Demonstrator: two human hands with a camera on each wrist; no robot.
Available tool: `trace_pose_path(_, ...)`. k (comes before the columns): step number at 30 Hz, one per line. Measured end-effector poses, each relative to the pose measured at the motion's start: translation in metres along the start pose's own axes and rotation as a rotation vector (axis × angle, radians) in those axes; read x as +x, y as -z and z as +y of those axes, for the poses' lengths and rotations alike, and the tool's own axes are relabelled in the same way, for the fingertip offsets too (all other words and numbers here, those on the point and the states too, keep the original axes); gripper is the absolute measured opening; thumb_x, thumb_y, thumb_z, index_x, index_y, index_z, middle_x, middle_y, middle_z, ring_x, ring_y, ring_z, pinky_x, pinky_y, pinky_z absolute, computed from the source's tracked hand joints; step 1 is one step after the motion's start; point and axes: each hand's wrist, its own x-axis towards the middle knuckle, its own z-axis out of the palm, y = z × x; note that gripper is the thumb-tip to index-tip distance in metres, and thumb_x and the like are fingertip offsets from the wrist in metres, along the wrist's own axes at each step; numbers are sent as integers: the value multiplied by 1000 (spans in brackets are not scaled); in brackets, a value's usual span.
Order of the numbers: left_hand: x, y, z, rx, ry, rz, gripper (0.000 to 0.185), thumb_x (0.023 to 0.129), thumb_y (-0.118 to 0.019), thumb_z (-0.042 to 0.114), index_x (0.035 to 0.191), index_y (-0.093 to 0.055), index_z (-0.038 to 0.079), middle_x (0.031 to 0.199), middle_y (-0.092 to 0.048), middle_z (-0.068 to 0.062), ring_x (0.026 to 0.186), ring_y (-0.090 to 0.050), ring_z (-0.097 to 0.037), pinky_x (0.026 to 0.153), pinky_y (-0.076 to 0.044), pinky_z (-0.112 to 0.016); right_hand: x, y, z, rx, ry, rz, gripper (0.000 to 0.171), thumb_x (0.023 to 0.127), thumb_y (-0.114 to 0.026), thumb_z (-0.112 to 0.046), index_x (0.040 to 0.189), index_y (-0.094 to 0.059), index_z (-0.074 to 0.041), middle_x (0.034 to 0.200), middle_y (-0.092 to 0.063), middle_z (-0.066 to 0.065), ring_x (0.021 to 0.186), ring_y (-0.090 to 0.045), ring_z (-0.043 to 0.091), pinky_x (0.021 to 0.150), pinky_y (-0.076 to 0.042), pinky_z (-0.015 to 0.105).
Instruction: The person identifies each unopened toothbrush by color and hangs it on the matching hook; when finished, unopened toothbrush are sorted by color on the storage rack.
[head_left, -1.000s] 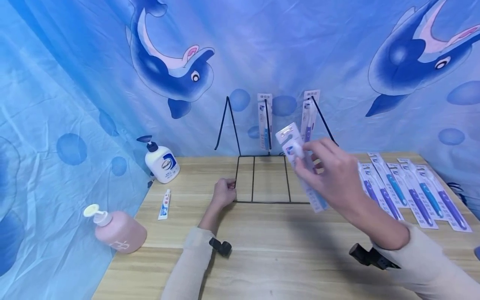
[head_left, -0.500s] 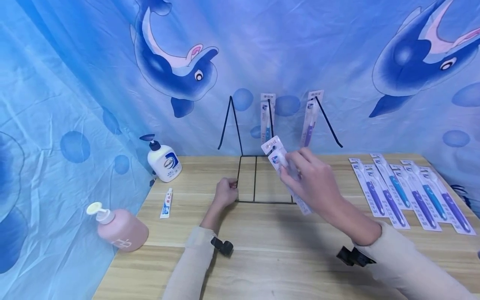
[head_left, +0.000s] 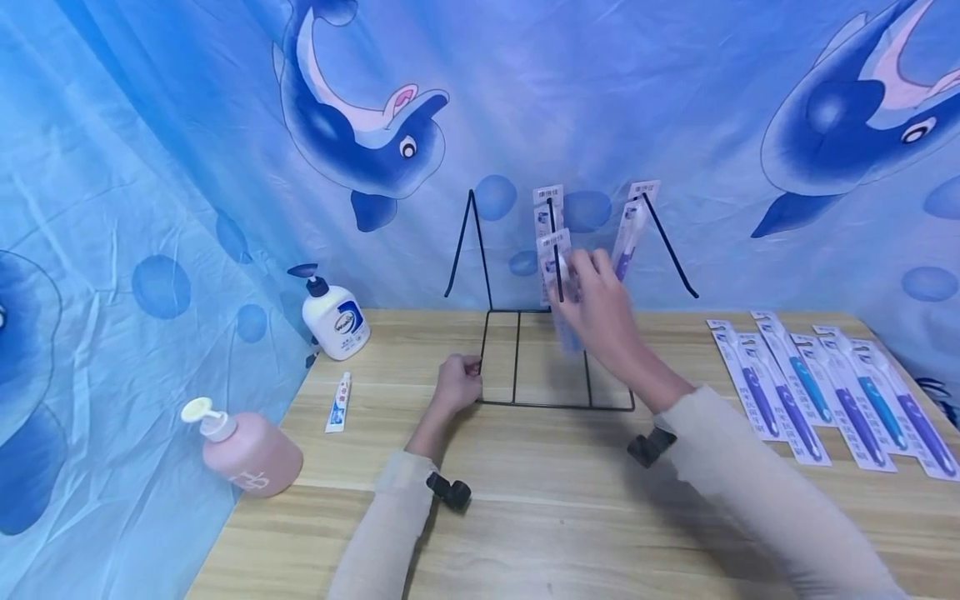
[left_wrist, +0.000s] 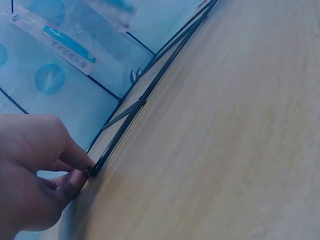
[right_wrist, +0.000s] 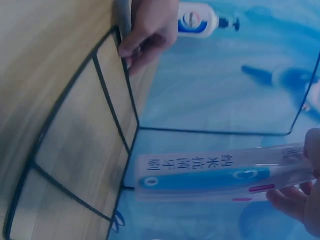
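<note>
"Starting from the near side, what is around you?"

"On the wooden table [head_left: 540, 550], at my left, is a pink pump bottle [head_left: 251, 457]. Little farther lies a small tube [head_left: 339, 404]. At my right, several packed toothbrushes [head_left: 806, 387], purple and blue, lie close together."

"And how do you grip?"

"My left hand [head_left: 457, 385] pinches the black wire rack [head_left: 517, 358], near its front left corner. With my right hand [head_left: 602, 312] I clamp a blue-handled toothbrush pack [right_wrist: 210, 180], almost upright. The middle prong [head_left: 559, 275] comes out in front of its card."

"What is behind?"

"Another pack [head_left: 545, 215] hangs on the same prong, and a purple one [head_left: 628, 242] on the right prong [head_left: 670, 246]. Farthest is a blue curtain [head_left: 360, 267]."
</note>
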Motion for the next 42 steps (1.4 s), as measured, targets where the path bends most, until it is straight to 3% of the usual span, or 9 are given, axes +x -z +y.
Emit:
trace_pose_path(7, 1, 1, -1, -6, 2, -11, 44, 79, -56, -11, 122, -62, -12, 95, -67, -15, 90, -63, -25, 84, -56, -34, 28, -27, 18, -2, -71, 36, 15, 90, -61, -8, 101, -53, -1, 92, -44, 14, 78, -45, 27, 59, -46, 41)
trace_pose_path(14, 1, 0, -2, -12, 12, -9, 44, 79, -56, -12, 123, -63, -11, 95, -67, -14, 90, -63, -26, 84, -56, -34, 46, -41, 26, 0, -147, 19, 15, 94, -57, -12, 103, -49, -3, 97, -45, 14, 77, -47, 27, 57, -46, 39)
trace_pose_path(27, 2, -1, -3, -6, 7, 4, 45, 78, -55, -13, 122, -63, -11, 95, -67, -15, 89, -64, -25, 83, -56, -34, 50, -43, 33, 16, -162, 51, 18, 92, -63, -14, 100, -57, 0, 96, -51, 17, 81, -52, 31, 67, -50, 46)
trace_pose_path(35, 0, -2, -1, 17, 2, -3, 46, 78, -56, -13, 123, -63, -11, 93, -66, -14, 88, -63, -25, 81, -57, -34, 25, -25, 49, -36, -150, 8, 30, 88, -74, -23, 101, -62, 1, 98, -60, 17, 84, -60, 30, 72, -53, 43)
trace_pose_path(42, 0, -2, -2, 12, -22, 0, 46, 77, -55, -14, 122, -63, -12, 94, -67, -16, 88, -64, -27, 81, -57, -34, -19, 15, 104, -159, -161, -46, 23, 94, -65, -24, 89, -61, -2, 83, -64, 15, 66, -59, 30, 57, -49, 45)
